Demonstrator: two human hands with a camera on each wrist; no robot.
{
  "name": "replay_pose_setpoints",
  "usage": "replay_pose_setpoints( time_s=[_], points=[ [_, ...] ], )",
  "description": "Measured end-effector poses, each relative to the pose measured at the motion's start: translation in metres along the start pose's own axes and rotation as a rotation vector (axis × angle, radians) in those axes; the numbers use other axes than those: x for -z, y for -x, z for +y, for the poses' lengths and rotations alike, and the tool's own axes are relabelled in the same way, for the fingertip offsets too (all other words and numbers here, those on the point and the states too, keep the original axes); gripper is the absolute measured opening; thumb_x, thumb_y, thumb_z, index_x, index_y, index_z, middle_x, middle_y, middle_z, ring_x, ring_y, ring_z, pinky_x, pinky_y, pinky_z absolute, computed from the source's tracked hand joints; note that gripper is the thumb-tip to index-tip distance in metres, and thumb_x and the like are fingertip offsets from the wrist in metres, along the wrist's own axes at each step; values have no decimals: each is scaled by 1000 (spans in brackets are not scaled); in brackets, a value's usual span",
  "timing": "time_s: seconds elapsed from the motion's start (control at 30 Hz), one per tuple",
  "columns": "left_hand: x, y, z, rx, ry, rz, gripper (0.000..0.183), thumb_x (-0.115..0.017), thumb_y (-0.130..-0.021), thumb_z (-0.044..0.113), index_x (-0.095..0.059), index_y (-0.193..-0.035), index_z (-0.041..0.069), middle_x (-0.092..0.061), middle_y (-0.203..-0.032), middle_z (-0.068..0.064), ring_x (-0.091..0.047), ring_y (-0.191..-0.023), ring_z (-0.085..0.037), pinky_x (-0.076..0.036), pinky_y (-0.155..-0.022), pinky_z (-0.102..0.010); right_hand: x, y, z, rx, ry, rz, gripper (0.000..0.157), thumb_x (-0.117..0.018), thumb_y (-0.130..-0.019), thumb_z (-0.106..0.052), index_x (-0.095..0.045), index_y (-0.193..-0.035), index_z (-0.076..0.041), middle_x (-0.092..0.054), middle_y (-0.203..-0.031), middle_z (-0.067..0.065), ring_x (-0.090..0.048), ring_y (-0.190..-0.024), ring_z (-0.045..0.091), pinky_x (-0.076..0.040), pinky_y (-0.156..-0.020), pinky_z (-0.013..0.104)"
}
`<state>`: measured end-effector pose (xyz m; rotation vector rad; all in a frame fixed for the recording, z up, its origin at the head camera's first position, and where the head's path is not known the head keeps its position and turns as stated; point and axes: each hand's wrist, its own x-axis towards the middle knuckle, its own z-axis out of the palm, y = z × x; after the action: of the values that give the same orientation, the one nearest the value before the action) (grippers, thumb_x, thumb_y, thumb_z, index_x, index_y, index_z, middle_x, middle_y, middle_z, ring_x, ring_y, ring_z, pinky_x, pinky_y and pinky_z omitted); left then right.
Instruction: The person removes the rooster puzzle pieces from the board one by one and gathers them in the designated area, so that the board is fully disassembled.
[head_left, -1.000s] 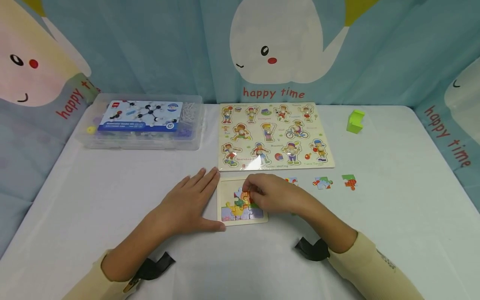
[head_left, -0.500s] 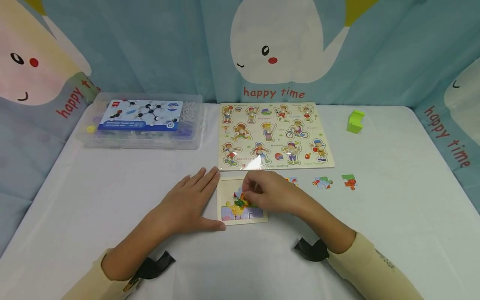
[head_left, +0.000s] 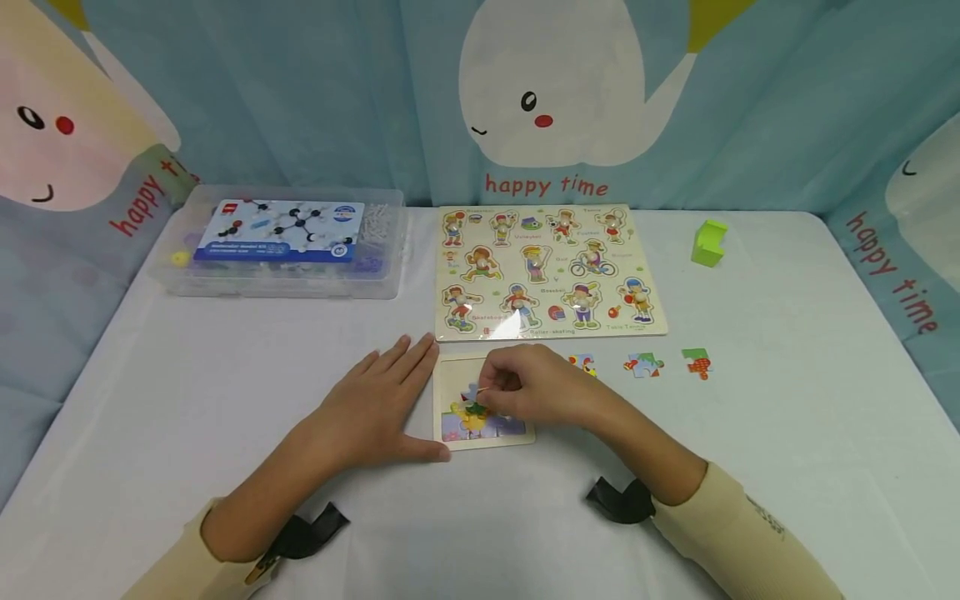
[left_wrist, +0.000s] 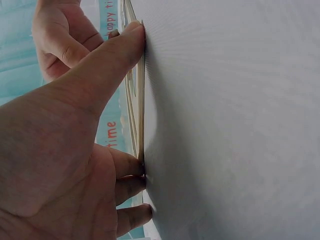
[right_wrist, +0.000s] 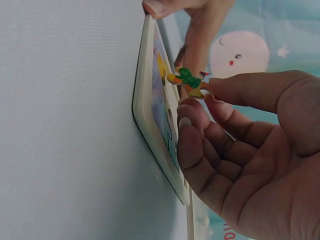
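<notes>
A small wooden jigsaw tray lies at mid-table, its lower part filled with joined pieces in purple and yellow. My left hand lies spread at the tray's left side, thumb at the near corner and fingertips by the far one. Over the tray, my right hand pinches a puzzle piece between thumb and fingers. Green, orange and yellow show on this piece, which is tilted up off the tray in the right wrist view. The right hand hides the tray's right part in the head view.
Loose puzzle pieces lie right of the tray, one blue and yellow, one green and red, one red-dotted. Behind are a sports-figure peg board, a clear molecular-model box and a green block.
My right hand has shifted slightly left over the tray, and the orange and green part of the picture at its fingertips has tilted up. The left hand stays in place.
</notes>
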<state>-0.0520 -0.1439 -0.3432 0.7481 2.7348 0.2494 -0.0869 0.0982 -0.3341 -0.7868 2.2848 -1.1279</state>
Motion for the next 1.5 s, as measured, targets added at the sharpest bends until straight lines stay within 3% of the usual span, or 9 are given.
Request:
replay_pose_setpoints(
  time_s=[0.63,0.97,1.5],
  points=[
    [-1,-1,1,7,1,-9,122,-73,-72,74,-26,-158,3,-19,-165,-10,-17,-150,-37,-23,-115,-60,12,13,5,-56,-62,14,10,-77,-87,-7,-69,-86,-12,-64,-71,-5,-57,-67,11,-48,-63,26],
    [0,1,1,6,2,7,120,-73,-72,73,-26,-158,2,-21,-164,-11,-18,-150,-38,-24,-114,-62,26,37,18,-101,-44,67,8,-76,-87,-5,-69,-85,-9,-62,-70,-2,-54,-62,14,-44,-53,26],
    [0,2,1,11,10,9,120,-72,-73,73,-25,-158,3,-20,-165,-9,-17,-150,-37,-22,-115,-61,49,85,39,-233,-57,148,6,-73,-90,-7,-67,-90,-7,-63,-74,3,-59,-65,19,-50,-59,27]
  ],
)
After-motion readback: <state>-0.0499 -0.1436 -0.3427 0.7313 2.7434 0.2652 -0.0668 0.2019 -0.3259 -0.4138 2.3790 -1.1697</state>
